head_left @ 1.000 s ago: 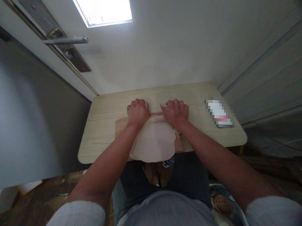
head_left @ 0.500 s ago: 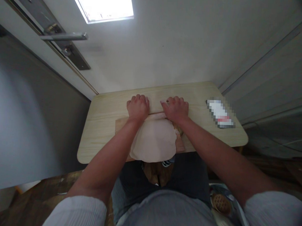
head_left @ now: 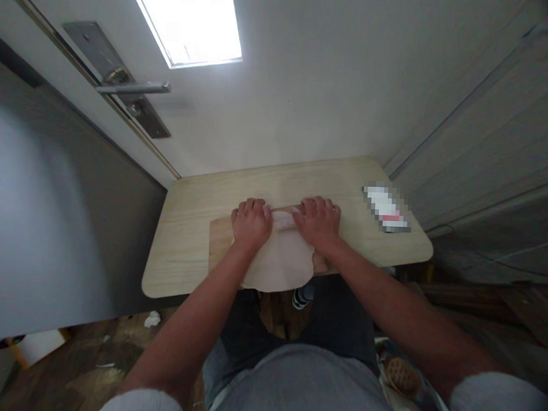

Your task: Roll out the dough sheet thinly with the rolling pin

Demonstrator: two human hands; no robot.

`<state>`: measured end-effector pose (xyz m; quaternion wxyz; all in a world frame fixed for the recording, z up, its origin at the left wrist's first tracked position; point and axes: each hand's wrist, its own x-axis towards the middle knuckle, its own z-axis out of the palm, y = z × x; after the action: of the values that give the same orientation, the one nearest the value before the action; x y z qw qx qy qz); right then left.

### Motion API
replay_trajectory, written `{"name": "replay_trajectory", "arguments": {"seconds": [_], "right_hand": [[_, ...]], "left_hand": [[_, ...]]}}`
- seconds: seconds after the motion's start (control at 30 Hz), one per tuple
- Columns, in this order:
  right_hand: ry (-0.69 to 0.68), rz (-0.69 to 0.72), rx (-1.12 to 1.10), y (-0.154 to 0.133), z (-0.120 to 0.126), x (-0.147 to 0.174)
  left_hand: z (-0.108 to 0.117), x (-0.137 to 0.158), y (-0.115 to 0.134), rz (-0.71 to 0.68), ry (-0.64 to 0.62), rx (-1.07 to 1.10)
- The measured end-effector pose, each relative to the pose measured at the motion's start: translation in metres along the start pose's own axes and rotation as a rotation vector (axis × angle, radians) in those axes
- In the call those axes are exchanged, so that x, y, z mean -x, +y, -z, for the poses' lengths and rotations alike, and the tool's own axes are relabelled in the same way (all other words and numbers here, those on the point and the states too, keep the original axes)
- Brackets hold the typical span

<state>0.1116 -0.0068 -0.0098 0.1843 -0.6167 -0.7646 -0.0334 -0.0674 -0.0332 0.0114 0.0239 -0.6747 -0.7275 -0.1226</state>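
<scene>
A flat, pale sheet of dough [head_left: 280, 263] lies on a wooden board [head_left: 218, 239], its near end reaching the table's front edge. Along its far end runs a dough-covered roll [head_left: 284, 220], apparently around a rolling pin whose ends my hands hide. My left hand [head_left: 251, 224] is closed over the left part of this roll, knuckles up, thumb inward. Level with it, my right hand [head_left: 319, 222] curls over the right part in the same way. Only a short stretch of the roll shows between my thumbs.
The board rests on a small light-wood table [head_left: 181, 250] against a door with a lever handle [head_left: 138, 87]. A blurred-out phone-like object [head_left: 386, 207] lies at the table's right. By my right leg, a container holds a round, lattice-patterned brown thing [head_left: 403, 376].
Both hands have come nearer to me over the dough, from around the board's far edge onto it. They stay curled. The camera view has also shifted a little.
</scene>
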Motion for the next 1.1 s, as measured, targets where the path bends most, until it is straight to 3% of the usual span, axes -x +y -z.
{"name": "replay_trajectory", "arguments": {"seconds": [0.23, 0.4, 0.63, 1.1], "right_hand": [[0.054, 0.126, -0.137, 0.008, 0.001, 0.025], [0.091, 0.150, -0.203, 0.005, -0.001, 0.022], [0.015, 0.157, -0.078, -0.003, -0.007, 0.010], [-0.017, 0.096, -0.032, -0.017, -0.014, -0.031]], "left_hand": [[0.005, 0.052, -0.005, 0.021, 0.067, 0.000], [0.008, 0.062, -0.008, 0.077, 0.112, -0.013], [0.002, 0.043, 0.000, 0.097, 0.077, 0.010], [-0.012, -0.009, -0.020, 0.071, 0.000, 0.014]]}}
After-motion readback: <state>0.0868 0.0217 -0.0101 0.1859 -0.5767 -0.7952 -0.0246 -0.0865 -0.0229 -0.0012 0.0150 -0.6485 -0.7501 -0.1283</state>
